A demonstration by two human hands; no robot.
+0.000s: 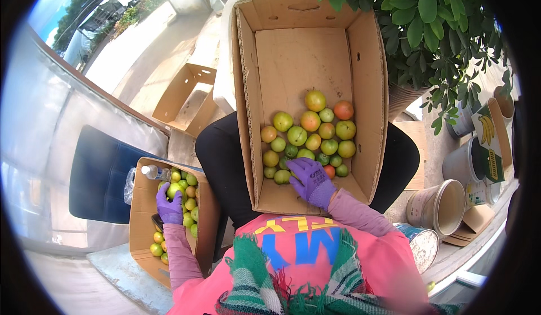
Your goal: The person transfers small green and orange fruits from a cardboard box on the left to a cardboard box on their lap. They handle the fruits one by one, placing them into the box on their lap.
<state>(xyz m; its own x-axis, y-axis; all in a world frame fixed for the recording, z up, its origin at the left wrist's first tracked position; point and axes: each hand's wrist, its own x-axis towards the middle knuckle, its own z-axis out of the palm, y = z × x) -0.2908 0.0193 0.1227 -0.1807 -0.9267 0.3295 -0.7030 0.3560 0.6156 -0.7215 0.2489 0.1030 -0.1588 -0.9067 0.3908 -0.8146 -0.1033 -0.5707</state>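
A large cardboard box [302,61] stands in front of me between my knees, with green, yellowish and reddish tomatoes [297,136] in its nearer half. My right hand [312,182], in a purple glove, reaches over the tomatoes at the near end; its palm side is hidden, so a grip cannot be made out. At the left, a second cardboard box [146,230] holds more tomatoes [190,204]. My left hand [170,203], also gloved in purple, is in that box with its fingers around a green tomato [173,190].
A clear plastic bottle [155,172] and a dark phone-like object [157,221] lie in the left box. Beside it is a blue chair [101,175]. An open cardboard box [186,99] stands farther off. A leafy plant [416,15] overhangs the right side, above several buckets [435,209].
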